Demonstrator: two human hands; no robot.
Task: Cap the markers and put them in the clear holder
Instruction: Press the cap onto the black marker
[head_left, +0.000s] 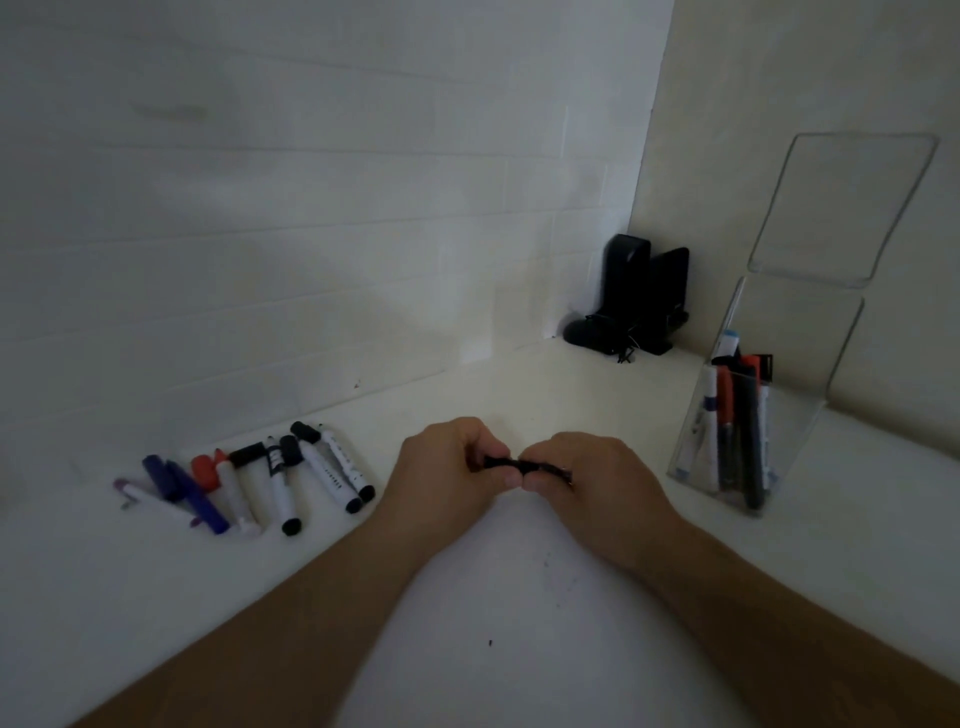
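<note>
Item: one black marker (519, 464), slim and dark, held level above the white bench (493, 597) between our left hand (449, 467) and right hand (597, 475), each grip curled tight around one end. Loose markers (249, 478) lie at left; the clear holder (737, 436), at right, carries several upright.

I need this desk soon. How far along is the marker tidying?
Partly done. Several markers already stand in the clear holder. Both hands, left hand and right hand, grip one black marker, seemingly pressing its cap on. A row of loose markers and caps still waits on the desk at left.
</note>
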